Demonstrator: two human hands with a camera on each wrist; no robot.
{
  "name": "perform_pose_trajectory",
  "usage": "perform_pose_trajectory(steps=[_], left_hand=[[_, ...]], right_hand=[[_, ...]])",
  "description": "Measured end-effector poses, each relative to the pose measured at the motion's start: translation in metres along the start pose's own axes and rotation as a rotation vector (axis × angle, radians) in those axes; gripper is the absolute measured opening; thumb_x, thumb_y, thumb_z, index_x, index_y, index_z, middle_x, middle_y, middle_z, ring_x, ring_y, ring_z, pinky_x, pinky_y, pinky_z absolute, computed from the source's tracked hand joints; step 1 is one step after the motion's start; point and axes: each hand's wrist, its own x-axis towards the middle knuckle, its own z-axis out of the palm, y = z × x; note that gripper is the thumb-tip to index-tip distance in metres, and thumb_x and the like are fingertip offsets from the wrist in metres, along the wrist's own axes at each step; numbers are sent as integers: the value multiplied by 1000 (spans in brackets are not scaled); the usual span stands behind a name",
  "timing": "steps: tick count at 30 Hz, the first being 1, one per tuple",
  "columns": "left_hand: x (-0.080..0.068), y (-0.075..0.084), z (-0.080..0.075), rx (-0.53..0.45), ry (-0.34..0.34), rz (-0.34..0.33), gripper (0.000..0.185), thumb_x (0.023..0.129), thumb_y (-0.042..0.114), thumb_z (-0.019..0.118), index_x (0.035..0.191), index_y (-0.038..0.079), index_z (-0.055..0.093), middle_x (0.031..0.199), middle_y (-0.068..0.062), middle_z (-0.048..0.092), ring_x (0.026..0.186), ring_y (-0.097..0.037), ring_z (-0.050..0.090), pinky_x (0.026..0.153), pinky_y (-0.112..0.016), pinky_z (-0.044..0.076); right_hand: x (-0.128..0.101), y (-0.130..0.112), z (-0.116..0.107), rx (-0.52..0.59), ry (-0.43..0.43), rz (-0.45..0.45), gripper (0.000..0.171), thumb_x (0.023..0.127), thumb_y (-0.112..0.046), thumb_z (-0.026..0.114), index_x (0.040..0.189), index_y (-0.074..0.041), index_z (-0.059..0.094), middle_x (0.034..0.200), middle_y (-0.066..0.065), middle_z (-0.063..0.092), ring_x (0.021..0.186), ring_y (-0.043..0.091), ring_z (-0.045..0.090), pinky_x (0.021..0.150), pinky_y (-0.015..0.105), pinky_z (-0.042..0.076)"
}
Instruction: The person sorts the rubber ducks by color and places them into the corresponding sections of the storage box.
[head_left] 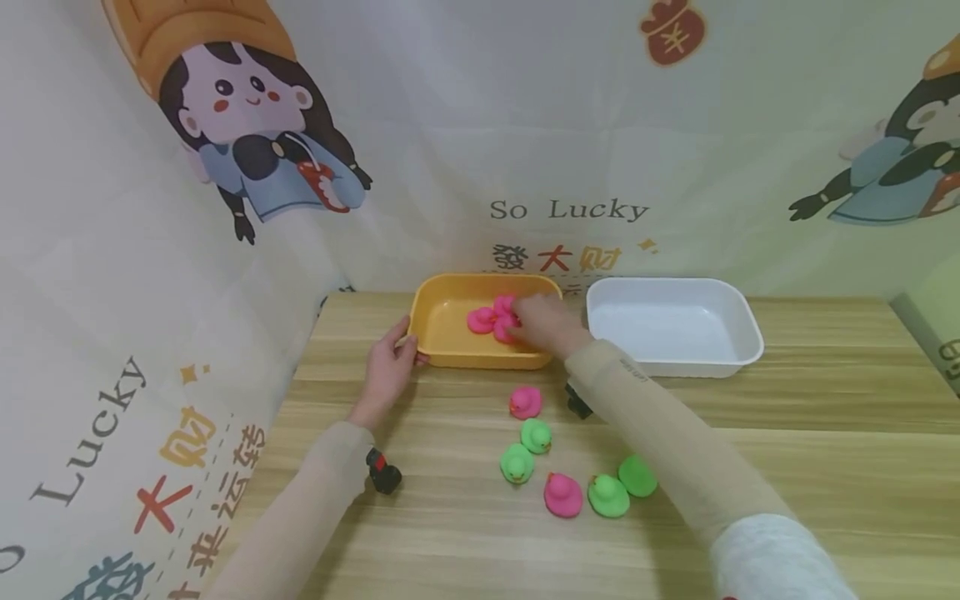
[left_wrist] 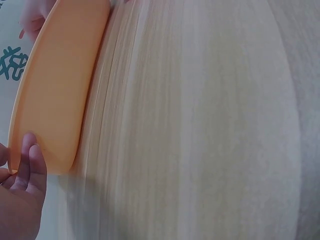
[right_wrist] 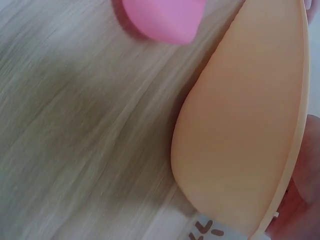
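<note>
An orange basin [head_left: 450, 361] stands at the back of the table, with pink rubber ducks [head_left: 482, 320] inside near its right end. My left hand [head_left: 390, 363] grips its left end; in the left wrist view, fingers [left_wrist: 36, 167] lie along the outer wall. My right hand [head_left: 550, 322] reaches over the right end, fingertips down at the ducks. The basin wall hides those fingers in the right wrist view; I cannot tell whether they hold a duck. On the table in front lie a pink duck [head_left: 526, 402], another pink duck [head_left: 562, 495] and several green ducks [head_left: 517, 463].
A white basin [head_left: 675, 367] stands right of the orange one, beyond my right forearm. Behind both hangs a printed cloth [head_left: 450, 150], which also covers the left side. Small black devices [head_left: 384, 472] sit at my wrists. The wooden table [head_left: 435, 550] extends toward me.
</note>
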Motion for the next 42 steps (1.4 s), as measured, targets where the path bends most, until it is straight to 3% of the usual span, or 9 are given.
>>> perform_pose_trajectory(steps=[7, 11, 15, 21, 28, 34, 38, 42], left_hand=[[-1, -4, 4, -27, -5, -1, 48, 99, 11, 45, 144, 1, 32, 106, -31, 61, 82, -38, 65, 77, -41, 56], [0, -4, 5, -31, -4, -4, 48, 99, 12, 45, 144, 1, 32, 97, -33, 63, 80, -35, 65, 77, -41, 56], [0, -5, 5, -11, 3, 10, 48, 99, 12, 45, 144, 1, 32, 100, -30, 62, 76, -26, 66, 74, -35, 57], [1, -5, 4, -1, 13, 17, 47, 99, 10, 45, 143, 0, 33, 100, -30, 62, 77, -31, 66, 72, -35, 58], [-5, 9, 1, -22, -9, -3, 47, 99, 8, 44, 143, -3, 31, 119, -30, 54, 85, -42, 62, 77, -44, 55], [-14, 26, 2, -21, -14, -2, 47, 98, 4, 43, 141, -7, 30, 107, -35, 58, 86, -47, 61, 80, -50, 53], [-9, 18, 3, -34, -6, -12, 47, 98, 5, 44, 142, -5, 32, 90, -33, 63, 84, -45, 62, 78, -48, 54], [-1, 4, 3, -6, 6, 2, 47, 99, 10, 45, 143, -1, 32, 89, -27, 65, 81, -36, 65, 74, -37, 57]], right_hand=[[-1, 0, 1, -46, -37, 14, 20, 89, -40, 62, 89, -20, 60, 79, -1, 59, 81, 20, 51, 80, 34, 43], [-3, 5, -2, -34, -20, -12, 27, 88, -42, 63, 99, -17, 63, 87, 1, 63, 85, 21, 53, 84, 37, 45], [-7, 9, -12, -18, 33, -46, 33, 87, -40, 64, 108, -14, 63, 96, 1, 65, 87, 20, 56, 81, 36, 49], [-19, 9, -26, -4, 93, -109, 30, 89, -35, 63, 108, -12, 65, 95, 0, 65, 83, 17, 56, 74, 31, 50], [-41, 8, -37, -10, 162, -195, 29, 91, -38, 60, 107, -14, 66, 90, -5, 65, 83, 15, 57, 74, 28, 50], [-68, 6, -41, 25, 144, -222, 28, 89, -34, 62, 105, -11, 66, 87, -3, 65, 81, 19, 60, 72, 27, 51], [-89, 4, -39, 60, 145, -245, 26, 88, -29, 66, 104, -9, 67, 85, -3, 64, 80, 18, 59, 71, 28, 51], [-107, 4, -34, 73, 163, -303, 22, 86, -24, 68, 102, -9, 67, 85, -4, 65, 78, 13, 59, 70, 26, 52]])
